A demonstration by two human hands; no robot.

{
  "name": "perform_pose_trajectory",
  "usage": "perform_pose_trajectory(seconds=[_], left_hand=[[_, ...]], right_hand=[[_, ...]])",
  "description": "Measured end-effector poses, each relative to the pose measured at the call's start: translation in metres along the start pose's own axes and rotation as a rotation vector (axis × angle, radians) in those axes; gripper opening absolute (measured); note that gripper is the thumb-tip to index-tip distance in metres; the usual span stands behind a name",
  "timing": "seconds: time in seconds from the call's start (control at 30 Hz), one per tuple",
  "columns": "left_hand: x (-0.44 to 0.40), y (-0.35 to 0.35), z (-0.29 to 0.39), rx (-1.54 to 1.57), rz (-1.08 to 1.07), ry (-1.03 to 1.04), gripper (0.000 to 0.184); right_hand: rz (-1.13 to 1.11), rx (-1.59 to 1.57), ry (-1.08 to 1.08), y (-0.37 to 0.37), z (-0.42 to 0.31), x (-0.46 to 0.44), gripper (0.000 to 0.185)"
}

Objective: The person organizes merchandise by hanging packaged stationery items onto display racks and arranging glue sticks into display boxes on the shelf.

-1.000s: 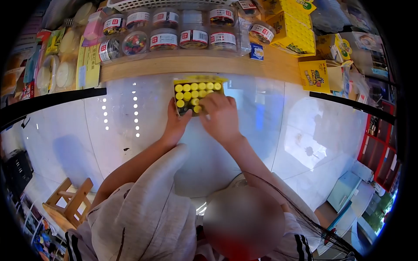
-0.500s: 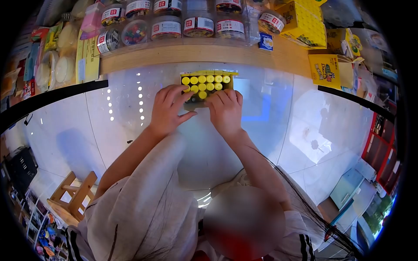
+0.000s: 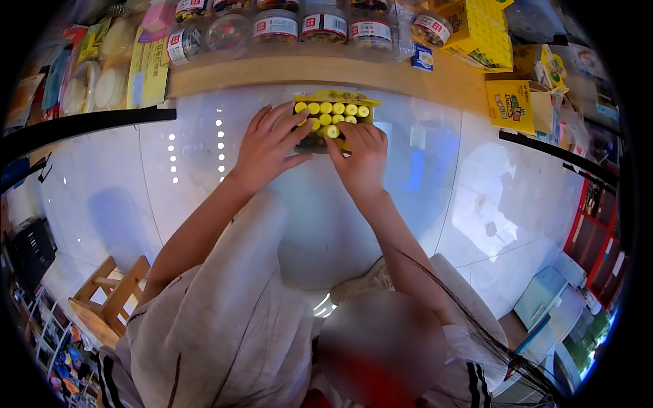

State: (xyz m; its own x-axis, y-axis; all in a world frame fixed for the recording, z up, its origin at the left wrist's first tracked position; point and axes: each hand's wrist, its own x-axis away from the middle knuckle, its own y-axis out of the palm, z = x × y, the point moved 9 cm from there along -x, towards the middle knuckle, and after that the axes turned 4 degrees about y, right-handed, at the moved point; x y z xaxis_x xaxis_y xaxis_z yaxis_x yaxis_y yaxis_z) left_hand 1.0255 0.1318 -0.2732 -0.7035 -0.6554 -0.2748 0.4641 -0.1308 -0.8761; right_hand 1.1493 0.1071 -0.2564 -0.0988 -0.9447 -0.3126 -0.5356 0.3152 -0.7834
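Observation:
A small yellow open-topped box (image 3: 333, 96) sits on the floor with rows of yellow-capped tubes (image 3: 326, 108) upright inside it. Over the box's left side lies my left hand (image 3: 266, 151), its fingers spread and the thumb held apart, the fingertips against the left-hand tubes. At the front right, my right hand (image 3: 362, 158) has thumb and fingers closed around one yellow-capped tube (image 3: 332, 131). That tube is in the front part of the box and looks a little nearer to me than the rows behind. My fingers hide the box's right front corner.
Behind the box runs a wooden shelf edge (image 3: 279, 73) carrying clear jars (image 3: 275, 26) with white labels. More yellow boxes (image 3: 510, 107) stand to the right. A wooden stool (image 3: 112, 299) is at lower left. Glossy pale tiles (image 3: 197, 197) form the floor.
The view has shifted, so box and hands appear higher. My right hand has come in over the front row, with a tube's cap now beside its thumb. My left hand stays at the left side.

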Motion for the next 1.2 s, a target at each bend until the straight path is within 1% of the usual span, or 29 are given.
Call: perform_pose_trajectory(seconds=[0.13, 0.23, 0.3, 0.4, 0.5, 0.53, 0.6, 0.63, 0.7, 0.8, 0.9, 1.0, 1.1, 1.2], left_hand=[[-0.004, -0.005, 0.000, 0.020, 0.001, -0.022, 0.049], [-0.005, -0.009, 0.000, 0.027, 0.055, 0.010, 0.038], [-0.008, -0.012, 0.000, 0.027, 0.129, 0.058, 0.029], [-0.016, -0.010, 0.000, 0.053, 0.088, 0.029, 0.022], [-0.027, -0.005, 0.000, 0.037, 0.014, -0.031, 0.023], [-0.028, 0.000, 0.000, 0.032, -0.026, -0.026, 0.023], [-0.031, 0.008, 0.000, 0.017, -0.106, -0.017, 0.025], [-0.030, 0.009, 0.001, 0.002, -0.114, 0.005, 0.025], [-0.027, 0.008, 0.004, -0.025, -0.136, 0.048, 0.027], [-0.023, -0.018, 0.011, 0.024, 0.002, 0.031, 0.028], [-0.015, -0.011, 0.015, -0.005, -0.060, 0.049, 0.029], [-0.013, -0.004, 0.020, 0.016, -0.042, 0.025, 0.024], [-0.015, -0.003, 0.019, 0.016, -0.023, -0.038, 0.021], [-0.024, -0.006, 0.020, 0.021, -0.093, -0.089, 0.018]], right_hand=[[-0.123, 0.041, -0.085, -0.004, -0.008, 0.011, 0.024], [-0.047, 0.067, -0.140, -0.002, -0.016, 0.012, 0.022], [-0.090, 0.099, -0.131, 0.004, -0.019, 0.009, 0.019], [-0.142, 0.136, -0.125, 0.009, -0.021, 0.000, 0.012], [-0.225, 0.161, -0.168, 0.015, -0.023, -0.003, 0.006], [-0.260, 0.168, -0.191, 0.018, -0.024, -0.003, 0.004], [-0.260, 0.204, -0.240, 0.019, -0.027, -0.001, 0.003], [-0.261, 0.220, -0.263, 0.020, -0.028, 0.001, 0.003], [-0.248, 0.220, -0.226, 0.025, -0.023, 0.005, 0.003], [-0.250, 0.176, -0.164, 0.025, -0.016, 0.006, 0.002], [-0.245, 0.177, -0.163, 0.024, -0.014, 0.005, 0.002], [-0.268, 0.194, -0.172, 0.026, -0.014, 0.004, 0.002], [-0.288, 0.193, -0.160, 0.027, -0.013, 0.004, 0.002], [-0.278, 0.196, -0.144, 0.028, -0.011, 0.006, 0.003]])
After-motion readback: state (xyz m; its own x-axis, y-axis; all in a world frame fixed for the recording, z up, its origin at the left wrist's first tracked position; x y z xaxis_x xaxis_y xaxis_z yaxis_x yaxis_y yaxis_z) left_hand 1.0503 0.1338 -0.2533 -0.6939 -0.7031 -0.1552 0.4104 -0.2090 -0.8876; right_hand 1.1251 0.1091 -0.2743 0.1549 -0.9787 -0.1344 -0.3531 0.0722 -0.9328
